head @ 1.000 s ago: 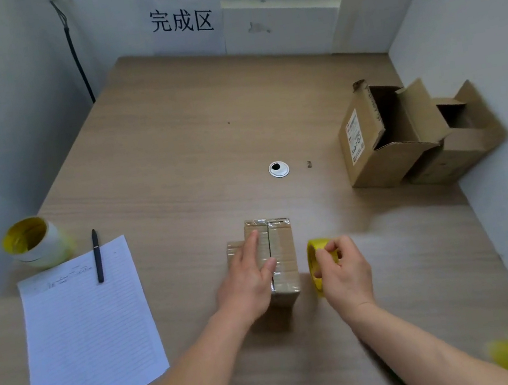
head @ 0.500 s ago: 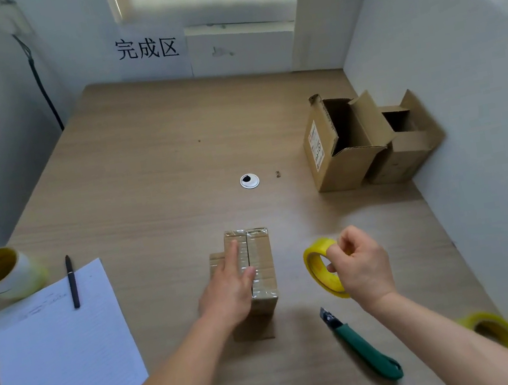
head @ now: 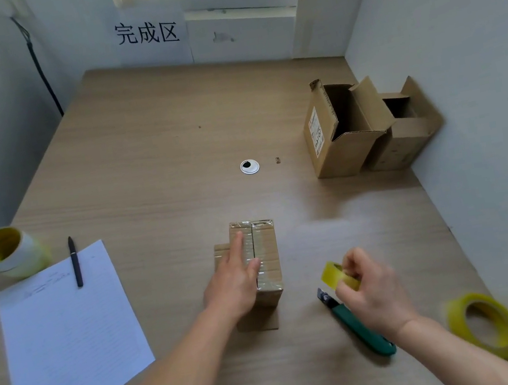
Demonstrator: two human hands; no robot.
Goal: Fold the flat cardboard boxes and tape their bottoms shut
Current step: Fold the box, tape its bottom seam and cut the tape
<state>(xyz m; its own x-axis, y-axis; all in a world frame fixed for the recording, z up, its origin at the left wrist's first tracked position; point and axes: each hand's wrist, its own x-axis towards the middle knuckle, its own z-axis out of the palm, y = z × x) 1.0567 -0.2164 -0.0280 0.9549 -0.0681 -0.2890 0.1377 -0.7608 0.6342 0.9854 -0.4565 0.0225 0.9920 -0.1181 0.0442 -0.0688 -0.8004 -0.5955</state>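
From the head camera, the small box (head: 267, 247) stands on the table (head: 153, 142) in front of the person, its glossy taped flaps facing up. The left hand (head: 234, 286) lies flat on it with fingers straight, pressing beside the centre seam. The right hand (head: 378, 299) is curled round a small yellow tape roll (head: 337, 274), pinching it at the rim. What has just changed is the roll's place: a second ago it sat right against the box's right side, half a second ago it was already lifted clear, and now it is lower and nearer the person, just above the blade end of the green knife (head: 359, 326). Whether a strand still runs from roll to box is too faint to tell. The left hand has not moved from the flaps. My reading is that the strip on this bottom is laid, and what remains is cutting it or smoothing it down — then the box can join the two folded boxes (head: 348, 143) standing open by the right wall. A second yellow roll (head: 486, 324) lies at the near right edge, untouched.
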